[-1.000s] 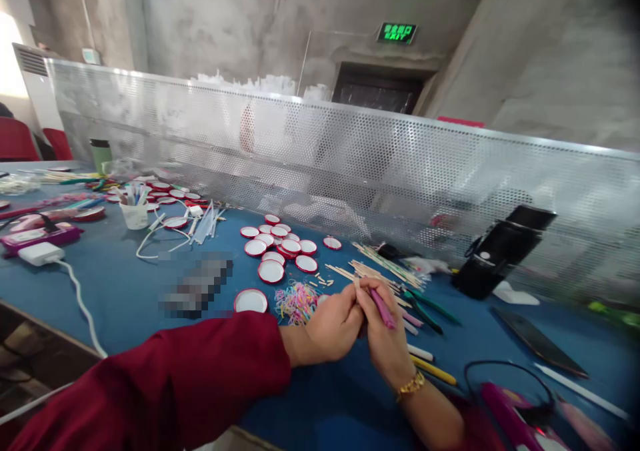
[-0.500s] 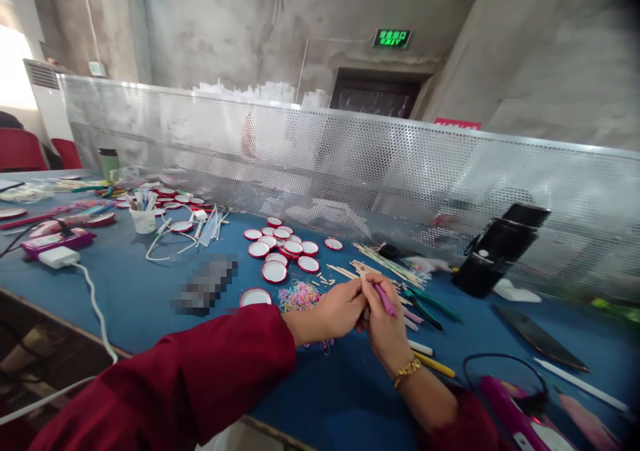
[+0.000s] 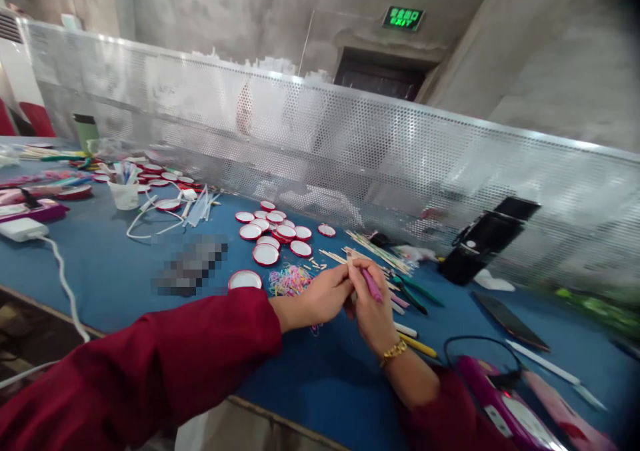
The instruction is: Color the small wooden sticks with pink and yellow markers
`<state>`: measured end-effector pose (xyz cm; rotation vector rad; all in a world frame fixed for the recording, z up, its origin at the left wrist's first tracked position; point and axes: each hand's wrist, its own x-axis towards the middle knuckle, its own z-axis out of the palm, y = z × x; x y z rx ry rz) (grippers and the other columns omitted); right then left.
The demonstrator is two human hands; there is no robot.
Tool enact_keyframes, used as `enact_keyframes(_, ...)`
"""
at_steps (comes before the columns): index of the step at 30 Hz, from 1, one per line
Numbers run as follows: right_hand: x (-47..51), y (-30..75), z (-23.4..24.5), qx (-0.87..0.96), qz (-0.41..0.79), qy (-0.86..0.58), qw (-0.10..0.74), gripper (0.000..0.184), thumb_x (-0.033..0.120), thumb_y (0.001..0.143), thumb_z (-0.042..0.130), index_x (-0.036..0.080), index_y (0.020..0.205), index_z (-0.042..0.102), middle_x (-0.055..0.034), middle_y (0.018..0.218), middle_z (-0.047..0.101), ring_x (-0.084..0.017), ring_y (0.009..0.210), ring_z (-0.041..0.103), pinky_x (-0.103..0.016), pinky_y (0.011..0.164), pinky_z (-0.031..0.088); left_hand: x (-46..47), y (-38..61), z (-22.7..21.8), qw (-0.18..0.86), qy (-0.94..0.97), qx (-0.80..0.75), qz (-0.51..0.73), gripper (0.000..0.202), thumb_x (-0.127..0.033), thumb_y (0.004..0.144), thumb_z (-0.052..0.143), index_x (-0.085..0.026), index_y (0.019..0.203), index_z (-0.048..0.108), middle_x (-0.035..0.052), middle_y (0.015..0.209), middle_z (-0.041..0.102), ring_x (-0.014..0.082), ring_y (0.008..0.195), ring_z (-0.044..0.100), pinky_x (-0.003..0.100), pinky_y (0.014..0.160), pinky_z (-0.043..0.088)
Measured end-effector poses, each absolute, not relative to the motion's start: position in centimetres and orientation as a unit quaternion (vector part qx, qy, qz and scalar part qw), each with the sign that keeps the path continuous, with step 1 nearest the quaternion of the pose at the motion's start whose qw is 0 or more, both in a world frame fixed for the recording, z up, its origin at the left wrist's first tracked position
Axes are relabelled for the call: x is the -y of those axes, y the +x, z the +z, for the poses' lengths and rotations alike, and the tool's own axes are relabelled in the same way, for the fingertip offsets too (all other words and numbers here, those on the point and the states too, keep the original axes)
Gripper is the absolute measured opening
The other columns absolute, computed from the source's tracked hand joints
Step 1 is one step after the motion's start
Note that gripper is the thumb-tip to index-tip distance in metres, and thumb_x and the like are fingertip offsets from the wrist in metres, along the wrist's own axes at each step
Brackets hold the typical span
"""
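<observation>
My right hand (image 3: 373,307) is closed, with a pink-purple pen-like tool (image 3: 371,284) between thumb and fingers. Against it my left hand (image 3: 327,294) is pinched, and whatever it grips is hidden. A small pale piece at the fingertips is too little to identify. Under and left of my left hand lies a pile of small coloured rubber bands (image 3: 290,280). Thin wooden sticks (image 3: 333,256) and short cut bits (image 3: 315,264) lie just beyond the hands. Green-handled pliers (image 3: 415,291) rest to the right of my right hand.
Several red-rimmed white lids (image 3: 266,254) lie left of centre. A phone-shaped blurred object (image 3: 193,264), a white cup of pens (image 3: 124,194) and a cable sit farther left. On the right are a black bottle (image 3: 487,241), a dark phone (image 3: 510,321) and a purple device (image 3: 505,397). A perforated metal screen (image 3: 300,137) borders the back.
The whole view has shifted, so things appear a little farther left and higher. My hands keep the same closed pose together, the pink tool still in the right one.
</observation>
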<state>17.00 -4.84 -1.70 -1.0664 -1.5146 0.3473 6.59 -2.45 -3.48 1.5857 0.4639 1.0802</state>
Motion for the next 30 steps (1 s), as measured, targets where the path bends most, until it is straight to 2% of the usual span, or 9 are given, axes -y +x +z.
enact_keyframes(2,4.7,17.0,-1.8,0.643,0.164,-0.462,0.588,0.025,0.045,0.086,0.053,0.02,0.09,0.057,-0.004,0.09,0.061,-0.019,0.084,0.057,-0.034,0.078,0.049,2.6,6.5,-3.2,0.557,0.659,-0.212,0.46,0.03,-0.042,0.089,0.046,-0.014,0.096,0.056,0.0004,0.07,0.056,0.0105,0.054,0.051,0.023,0.05,0.041)
enact_keyframes(5,4.0,17.7,-2.1,0.606,0.167,-0.471,0.619,0.038,0.05,0.09,0.044,0.019,0.107,0.058,-0.0067,0.099,0.063,-0.019,0.086,0.058,-0.035,0.078,0.049,2.6,6.4,-3.2,0.573,0.646,-0.245,0.441,0.033,-0.046,0.089,0.044,-0.015,0.086,0.054,-0.001,0.064,0.053,0.009,0.053,0.047,0.02,0.049,0.036)
enact_keyframes(8,3.6,18.6,-1.9,0.57,0.168,-0.472,0.652,0.047,0.052,0.093,0.034,0.02,0.121,0.055,-0.0036,0.088,0.061,-0.016,0.077,0.057,-0.032,0.073,0.049,2.4,6.3,-3.5,0.574,0.633,-0.271,0.444,0.034,-0.045,0.089,0.043,-0.015,0.079,0.053,-0.0005,0.064,0.052,0.0081,0.053,0.044,0.02,0.048,0.032)
enact_keyframes(11,4.0,19.0,-1.1,0.553,0.13,-0.475,0.672,0.045,0.049,0.094,0.035,0.018,0.109,0.063,-0.0008,0.077,0.056,-0.014,0.071,0.052,-0.029,0.069,0.047,2.3,6.3,-3.6,0.549,0.635,-0.282,0.465,0.03,-0.041,0.088,0.046,-0.014,0.08,0.056,-0.0029,0.059,0.045,0.0068,0.048,0.035,0.02,0.045,0.025)
enact_keyframes(15,5.1,18.7,-0.1,0.587,0.099,-0.449,0.666,0.026,0.035,0.09,0.046,0.019,0.1,0.064,-0.0021,0.083,0.06,-0.015,0.074,0.056,-0.031,0.073,0.048,2.5,6.3,-3.3,0.551,0.618,-0.284,0.484,0.031,-0.043,0.086,0.048,-0.014,0.078,0.055,-0.005,0.053,0.037,0.0068,0.046,0.031,0.021,0.043,0.02)
enact_keyframes(18,5.5,18.3,-0.2,0.616,0.095,-0.437,0.649,0.021,0.031,0.088,0.048,0.019,0.097,0.063,-0.0017,0.082,0.061,-0.016,0.075,0.058,-0.033,0.075,0.048,2.4,6.3,-3.3,0.554,0.615,-0.267,0.494,0.032,-0.045,0.086,0.049,-0.015,0.076,0.053,-0.005,0.055,0.037,0.0062,0.045,0.03,0.021,0.042,0.02)
enact_keyframes(23,5.5,17.9,-0.6,0.622,0.103,-0.434,0.643,0.024,0.035,0.089,0.048,0.019,0.088,0.066,-0.0014,0.078,0.061,-0.016,0.074,0.058,-0.032,0.073,0.047,2.2,6.2,-3.6,0.538,0.638,-0.248,0.492,0.033,-0.047,0.088,0.046,-0.015,0.079,0.051,-0.0045,0.057,0.041,0.0066,0.046,0.034,0.021,0.043,0.024)
enact_keyframes(26,5.7,17.6,-0.4,0.596,0.126,-0.438,0.661,0.018,0.034,0.087,0.052,0.019,0.094,0.059,-0.0002,0.077,0.06,-0.015,0.069,0.058,-0.031,0.067,0.048,2.1,6.2,-3.7,0.53,0.647,-0.252,0.487,0.035,-0.05,0.087,0.046,-0.015,0.08,0.051,-0.0043,0.058,0.043,0.0063,0.046,0.034,0.021,0.043,0.025)
enact_keyframes(30,6.0,17.3,-0.1,0.596,0.098,-0.461,0.65,0.015,0.033,0.081,0.06,0.019,0.082,0.055,-0.0005,0.079,0.058,-0.015,0.07,0.057,-0.029,0.066,0.047,2.0,6.3,-3.7,0.522,0.65,-0.258,0.488,0.038,-0.052,0.086,0.048,-0.015,0.078,0.051,-0.0044,0.057,0.043,0.0059,0.045,0.033,0.021,0.043,0.024)
